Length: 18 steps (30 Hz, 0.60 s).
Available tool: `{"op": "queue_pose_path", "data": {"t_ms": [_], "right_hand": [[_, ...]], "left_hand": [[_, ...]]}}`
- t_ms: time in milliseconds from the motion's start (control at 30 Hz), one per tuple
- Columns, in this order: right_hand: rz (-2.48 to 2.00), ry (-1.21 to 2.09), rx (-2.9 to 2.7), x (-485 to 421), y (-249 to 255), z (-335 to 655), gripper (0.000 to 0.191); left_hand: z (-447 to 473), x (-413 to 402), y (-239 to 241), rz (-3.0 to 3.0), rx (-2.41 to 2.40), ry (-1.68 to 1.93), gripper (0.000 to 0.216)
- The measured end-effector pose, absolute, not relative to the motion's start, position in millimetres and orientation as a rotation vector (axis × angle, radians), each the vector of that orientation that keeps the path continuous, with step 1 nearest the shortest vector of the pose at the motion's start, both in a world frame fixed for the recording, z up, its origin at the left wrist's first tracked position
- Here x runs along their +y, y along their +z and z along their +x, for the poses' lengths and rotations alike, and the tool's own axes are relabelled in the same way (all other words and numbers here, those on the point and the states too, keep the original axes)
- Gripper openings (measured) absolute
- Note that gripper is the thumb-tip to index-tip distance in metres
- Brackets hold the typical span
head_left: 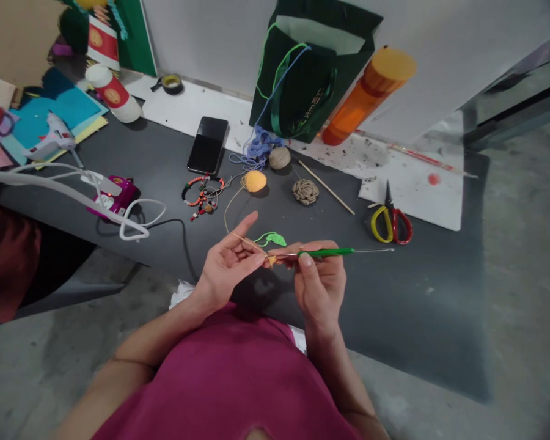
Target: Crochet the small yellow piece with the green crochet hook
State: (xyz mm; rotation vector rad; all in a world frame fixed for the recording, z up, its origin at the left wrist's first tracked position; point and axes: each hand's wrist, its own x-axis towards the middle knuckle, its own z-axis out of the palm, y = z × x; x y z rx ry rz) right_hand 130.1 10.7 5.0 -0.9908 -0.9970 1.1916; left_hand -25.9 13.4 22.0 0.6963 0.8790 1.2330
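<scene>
My right hand (319, 282) grips a green-handled crochet hook (330, 251) that lies level, its metal end pointing right. My left hand (227, 267) pinches a tiny orange crochet piece (272, 260) at the hook's tip, index finger raised with the orange yarn (242, 239) running over it. That strand leads up to a small orange yarn ball (255, 181) on the dark table (421, 305). A small green crocheted leaf (272, 238) lies just behind my fingers.
Yellow-and-red scissors (391, 222), a wooden stick (326, 186), a beige yarn rosette (305, 191), a tan ball (279, 157), blue yarn (259, 146), bead bracelets (202, 193), a phone (208, 144), a green bag (305, 79), an orange bottle (369, 95) and a glue gun (52, 137) lie about.
</scene>
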Motion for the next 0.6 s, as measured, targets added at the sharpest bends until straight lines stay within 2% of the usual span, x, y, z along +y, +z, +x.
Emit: {"op": "queue_pose_path", "data": {"t_ms": [167,600], "right_hand": [[-1.027,1.098,-1.089,8.3,6.0,132.2,0.01],[-1.003,1.105,-1.104,7.7,10.6,131.3,0.006]], "left_hand": [[-26.3,12.9,23.2,0.743,0.937,1.234,0.067],[-26.7,12.1,22.9,0.773,0.95,1.248,0.066]]}}
